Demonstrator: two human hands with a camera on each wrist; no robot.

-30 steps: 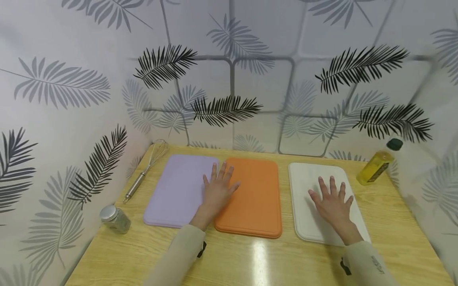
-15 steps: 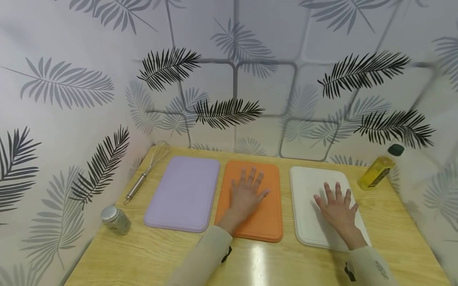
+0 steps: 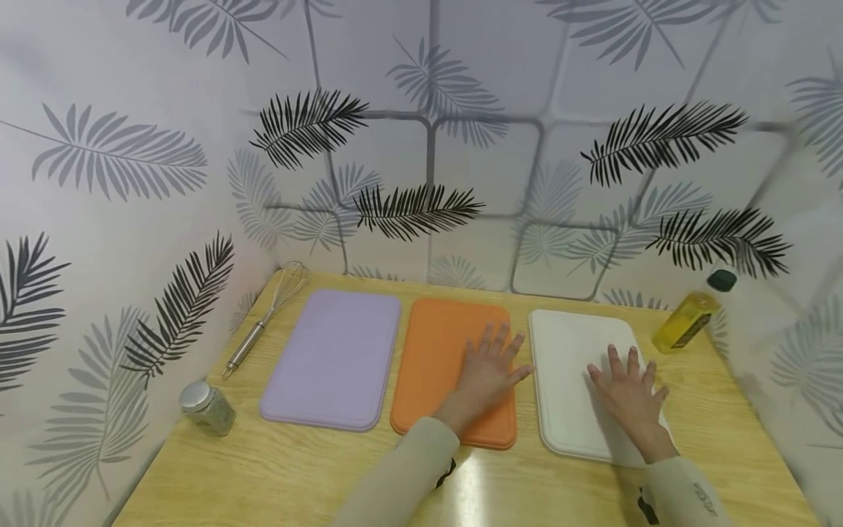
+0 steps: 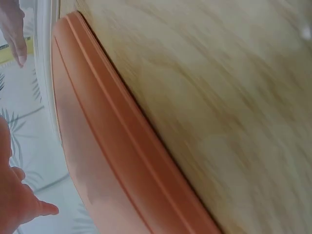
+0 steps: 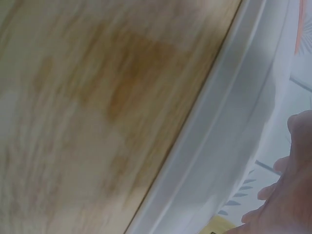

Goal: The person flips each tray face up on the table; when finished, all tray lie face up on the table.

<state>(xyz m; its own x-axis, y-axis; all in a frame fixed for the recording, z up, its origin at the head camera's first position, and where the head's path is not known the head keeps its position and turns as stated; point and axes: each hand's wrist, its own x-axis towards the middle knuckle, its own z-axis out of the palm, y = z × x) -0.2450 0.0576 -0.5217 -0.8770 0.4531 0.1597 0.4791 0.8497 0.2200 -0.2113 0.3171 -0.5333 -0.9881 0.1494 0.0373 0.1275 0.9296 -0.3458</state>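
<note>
Three flat, rounded rectangular boards lie side by side: a lilac board (image 3: 332, 359), an orange board (image 3: 431, 366) and a white board (image 3: 569, 388). My left hand (image 3: 486, 377) is spread over the right part of the orange board, its thumb reaching toward the white one. In the left wrist view a gap shows between the left hand (image 4: 19, 200) and the orange board (image 4: 112, 141). My right hand (image 3: 631, 395), fingers spread, is over the right side of the white board. From the right wrist, the right hand (image 5: 287, 190) appears apart from the white board (image 5: 214, 126). Neither hand holds anything.
A whisk (image 3: 260, 326) and a small glass jar (image 3: 209, 413) with a silver lid are at the left of the wooden table (image 3: 276, 476). At the back right stands a bottle of yellow oil (image 3: 688, 322). Leaf-patterned walls (image 3: 474, 241) enclose the table.
My left hand has moved right, from between the lilac and orange boards to over the right part of the orange one. My right hand has shifted slightly right over the white board.
</note>
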